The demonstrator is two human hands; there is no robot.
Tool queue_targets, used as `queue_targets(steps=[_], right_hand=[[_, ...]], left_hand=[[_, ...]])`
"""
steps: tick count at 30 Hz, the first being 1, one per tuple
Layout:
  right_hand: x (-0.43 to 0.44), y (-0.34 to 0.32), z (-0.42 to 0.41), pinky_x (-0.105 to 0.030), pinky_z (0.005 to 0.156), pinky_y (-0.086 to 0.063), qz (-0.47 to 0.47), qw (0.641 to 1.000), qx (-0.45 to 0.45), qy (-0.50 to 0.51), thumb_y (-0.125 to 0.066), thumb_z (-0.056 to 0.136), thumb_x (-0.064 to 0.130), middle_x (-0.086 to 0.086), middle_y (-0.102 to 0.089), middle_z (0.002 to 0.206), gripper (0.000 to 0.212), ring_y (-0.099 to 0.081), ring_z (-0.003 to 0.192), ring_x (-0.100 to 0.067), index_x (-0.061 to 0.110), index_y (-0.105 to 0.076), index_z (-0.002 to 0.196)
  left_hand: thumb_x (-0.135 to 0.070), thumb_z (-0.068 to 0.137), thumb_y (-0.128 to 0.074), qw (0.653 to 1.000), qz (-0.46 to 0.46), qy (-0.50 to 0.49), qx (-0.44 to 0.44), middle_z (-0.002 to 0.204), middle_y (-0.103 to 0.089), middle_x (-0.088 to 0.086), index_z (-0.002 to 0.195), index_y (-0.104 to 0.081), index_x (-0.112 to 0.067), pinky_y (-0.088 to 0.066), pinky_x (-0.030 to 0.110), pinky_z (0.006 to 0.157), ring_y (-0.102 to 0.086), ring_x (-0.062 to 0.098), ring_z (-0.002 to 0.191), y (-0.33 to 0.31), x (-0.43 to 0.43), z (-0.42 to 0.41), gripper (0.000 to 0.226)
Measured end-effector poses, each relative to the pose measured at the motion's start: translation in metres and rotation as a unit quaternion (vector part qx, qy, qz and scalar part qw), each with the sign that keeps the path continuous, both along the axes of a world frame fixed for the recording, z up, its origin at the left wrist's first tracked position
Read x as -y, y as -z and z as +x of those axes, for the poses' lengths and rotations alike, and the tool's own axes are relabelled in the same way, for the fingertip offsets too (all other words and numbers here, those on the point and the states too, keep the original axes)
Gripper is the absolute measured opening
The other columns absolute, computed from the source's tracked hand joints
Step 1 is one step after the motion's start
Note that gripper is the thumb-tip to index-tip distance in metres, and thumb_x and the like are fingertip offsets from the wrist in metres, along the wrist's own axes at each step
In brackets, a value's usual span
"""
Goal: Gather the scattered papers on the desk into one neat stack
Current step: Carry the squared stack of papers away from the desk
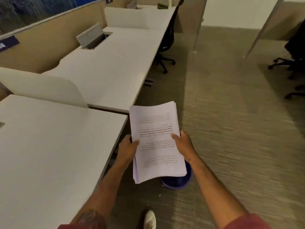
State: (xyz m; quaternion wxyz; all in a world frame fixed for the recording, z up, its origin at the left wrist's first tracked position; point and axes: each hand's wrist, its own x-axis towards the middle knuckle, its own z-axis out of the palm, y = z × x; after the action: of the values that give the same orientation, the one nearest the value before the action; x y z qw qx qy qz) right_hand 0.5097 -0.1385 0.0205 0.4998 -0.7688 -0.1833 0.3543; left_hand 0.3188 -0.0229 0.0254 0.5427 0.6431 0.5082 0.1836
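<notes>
Gripping the stack of papers point(156, 141) at mid-length with both hands. With the left hand point(127, 149), curled round its left edge, thumb on the top sheet; with the right hand point(183, 146), curled round its right edge, thumb pressed on the print. Held in the air just off the near desk's point(49, 146) right edge, above a blue bin point(176, 181).

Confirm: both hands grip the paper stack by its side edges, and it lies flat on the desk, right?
Not on the desk. The head view shows the left hand and right hand gripping the paper stack by its side edges, but it is held in the air beside the desk, above the carpet.
</notes>
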Motion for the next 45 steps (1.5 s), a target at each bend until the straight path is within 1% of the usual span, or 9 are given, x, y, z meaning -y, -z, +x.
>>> queue_targets(steps=[4,8,18,21,25,31,38,42,45], right_hand=[[0.003,0.039,0.055,-0.029,0.075,-0.056,-0.08,0.995,0.05,0.011,-0.062,0.096,0.023,-0.007,-0.07,0.118,0.028,-0.069,0.095,-0.022,0.012,-0.063,0.122],[0.006,0.083,0.103,-0.018,0.056,-0.044,-0.146,0.986,0.08,-0.006,-0.066,0.092,0.022,-0.006,-0.071,0.117,0.026,-0.063,0.083,-0.013,0.013,-0.066,0.116],[0.009,0.252,0.191,-0.036,0.091,-0.056,-0.204,0.979,0.024,-0.006,-0.063,0.095,0.016,-0.007,-0.068,0.126,0.031,-0.066,0.105,-0.023,0.009,-0.065,0.125],[0.006,0.31,0.205,-0.033,0.086,-0.056,-0.218,0.976,0.02,0.011,-0.064,0.094,0.018,-0.007,-0.07,0.122,0.029,-0.067,0.103,-0.023,0.01,-0.067,0.122],[0.001,0.378,0.213,-0.027,0.077,-0.049,-0.234,0.972,0.011,0.024,-0.062,0.095,0.02,-0.008,-0.069,0.121,0.027,-0.064,0.096,-0.022,0.009,-0.066,0.12],[-0.003,0.454,0.207,-0.024,0.071,-0.05,-0.25,0.968,0.0,0.036,-0.059,0.097,0.018,-0.008,-0.069,0.121,0.027,-0.065,0.094,-0.023,0.009,-0.064,0.123],[0.003,0.486,0.198,-0.028,0.09,-0.048,-0.327,0.945,-0.012,0.016,-0.058,0.095,0.009,-0.017,-0.063,0.131,0.037,-0.062,0.116,-0.032,0.003,-0.059,0.132],[0.007,0.463,0.181,-0.026,0.075,-0.051,-0.337,0.941,-0.01,0.001,-0.057,0.097,0.012,-0.015,-0.059,0.136,0.039,-0.062,0.115,-0.032,0.008,-0.054,0.136],[0.007,0.435,0.167,-0.028,0.096,-0.046,-0.317,0.948,0.013,-0.009,-0.055,0.099,0.015,-0.014,-0.058,0.136,0.036,-0.058,0.119,-0.03,0.013,-0.053,0.135]], left_hand=[[-0.015,0.1,-0.058,0.995,0.011,0.085,-0.054,0.11,-0.063,-0.003,0.11,-0.052,-0.02,-0.054,0.032,0.079,-0.065,0.023,0.106,0.043,-0.018,0.052,0.013],[-0.013,0.096,-0.063,0.981,0.013,0.146,-0.126,0.12,-0.066,0.004,0.107,-0.053,-0.021,-0.057,0.035,0.08,-0.066,0.023,0.107,0.089,-0.034,0.103,0.017],[-0.016,0.095,-0.064,0.937,0.056,0.237,-0.249,0.124,-0.069,0.005,0.125,-0.058,-0.015,-0.06,0.041,0.081,-0.069,0.026,0.108,0.25,-0.042,0.212,0.031],[-0.016,0.094,-0.067,0.932,0.063,0.238,-0.266,0.124,-0.069,0.007,0.123,-0.06,-0.013,-0.056,0.033,0.077,-0.068,0.026,0.107,0.306,-0.039,0.234,0.03],[-0.015,0.093,-0.065,0.922,0.06,0.248,-0.29,0.121,-0.069,0.009,0.124,-0.061,-0.012,-0.057,0.047,0.091,-0.067,0.032,0.108,0.371,-0.04,0.251,0.031],[-0.015,0.091,-0.063,0.926,0.056,0.22,-0.3,0.112,-0.072,0.007,0.118,-0.062,-0.015,-0.058,0.045,0.087,-0.068,0.031,0.101,0.441,-0.037,0.255,0.027],[-0.019,0.091,-0.066,0.909,-0.01,0.24,-0.34,0.13,-0.067,0.008,0.146,-0.047,-0.026,-0.052,0.046,0.099,-0.062,0.033,0.12,0.463,-0.039,0.235,0.059],[-0.03,0.091,-0.066,0.9,-0.015,0.258,-0.35,0.133,-0.065,0.012,0.15,-0.041,-0.027,-0.05,0.049,0.101,-0.06,0.037,0.122,0.436,-0.036,0.219,0.064],[-0.035,0.094,-0.064,0.902,0.031,0.278,-0.329,0.137,-0.062,0.012,0.151,-0.038,-0.026,-0.05,0.046,0.099,-0.058,0.036,0.124,0.403,-0.038,0.211,0.064]])
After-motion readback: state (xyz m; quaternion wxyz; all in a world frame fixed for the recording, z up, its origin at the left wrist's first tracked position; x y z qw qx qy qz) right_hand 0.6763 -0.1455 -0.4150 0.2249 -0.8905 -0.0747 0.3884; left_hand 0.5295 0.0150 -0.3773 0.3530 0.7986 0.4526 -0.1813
